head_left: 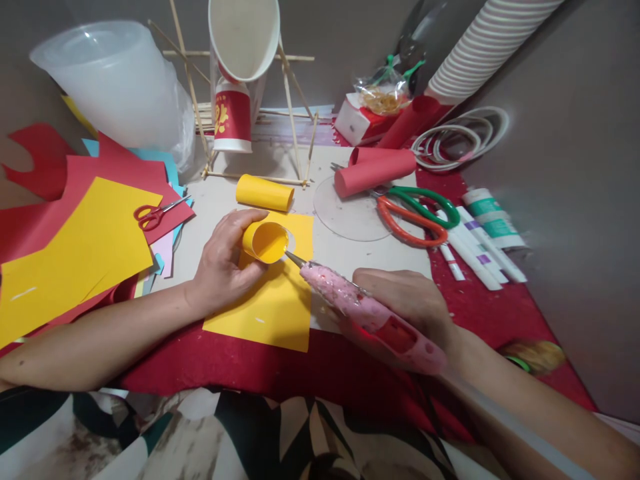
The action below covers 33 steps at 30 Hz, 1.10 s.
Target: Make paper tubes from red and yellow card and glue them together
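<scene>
My left hand [227, 257] is closed around a yellow paper tube [253, 245], its open end facing me. In my right hand [407, 300] is a pink hot glue gun [350, 297], a glue stick trailing from its back. The metal nozzle touches or nearly touches the right rim of the tube. Beneath the tube lies a yellow paper sheet [280, 313]. Another yellow paper tube [265, 193] rests just behind my left hand.
A stick frame with paper cups [233, 120] stands at the back. Red paper tubes [375, 173] and large scissors [415, 217] lie right of centre. Small red scissors [153, 217] sit on coloured paper [75, 253] at left. Glue sticks [475, 250] are at right.
</scene>
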Each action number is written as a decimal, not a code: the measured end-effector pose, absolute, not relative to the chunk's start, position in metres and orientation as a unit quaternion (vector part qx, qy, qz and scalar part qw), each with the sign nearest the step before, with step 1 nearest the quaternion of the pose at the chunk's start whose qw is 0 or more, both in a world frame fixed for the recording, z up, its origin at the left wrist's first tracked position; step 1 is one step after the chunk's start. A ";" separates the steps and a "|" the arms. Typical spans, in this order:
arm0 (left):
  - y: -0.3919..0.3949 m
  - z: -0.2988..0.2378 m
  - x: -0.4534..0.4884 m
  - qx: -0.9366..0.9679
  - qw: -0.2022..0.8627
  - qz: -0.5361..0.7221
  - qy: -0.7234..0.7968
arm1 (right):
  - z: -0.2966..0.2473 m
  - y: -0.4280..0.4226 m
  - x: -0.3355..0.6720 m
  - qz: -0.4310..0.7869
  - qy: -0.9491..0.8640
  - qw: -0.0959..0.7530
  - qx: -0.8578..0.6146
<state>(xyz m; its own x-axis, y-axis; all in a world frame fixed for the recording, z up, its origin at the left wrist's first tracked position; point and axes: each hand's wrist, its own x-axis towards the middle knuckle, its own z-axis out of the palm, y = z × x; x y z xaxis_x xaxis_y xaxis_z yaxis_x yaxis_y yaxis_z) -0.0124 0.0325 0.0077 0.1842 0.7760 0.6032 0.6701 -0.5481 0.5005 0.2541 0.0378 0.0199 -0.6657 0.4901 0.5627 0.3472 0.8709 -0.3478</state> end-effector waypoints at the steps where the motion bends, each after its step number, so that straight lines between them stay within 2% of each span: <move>1: 0.033 0.008 -0.012 0.767 0.061 0.433 0.470 | 0.020 0.037 0.254 0.103 -0.905 0.339 -0.235; 15: 0.033 0.007 -0.012 0.765 0.060 0.440 0.467 | 0.017 0.037 0.253 0.098 -0.903 0.355 -0.221; 28: 0.033 0.007 -0.013 0.769 0.062 0.431 0.468 | 0.014 0.040 0.255 0.165 -0.903 0.343 -0.201; 33: 0.034 0.005 -0.012 0.771 0.067 0.433 0.462 | 0.015 0.040 0.254 0.149 -0.908 0.339 -0.193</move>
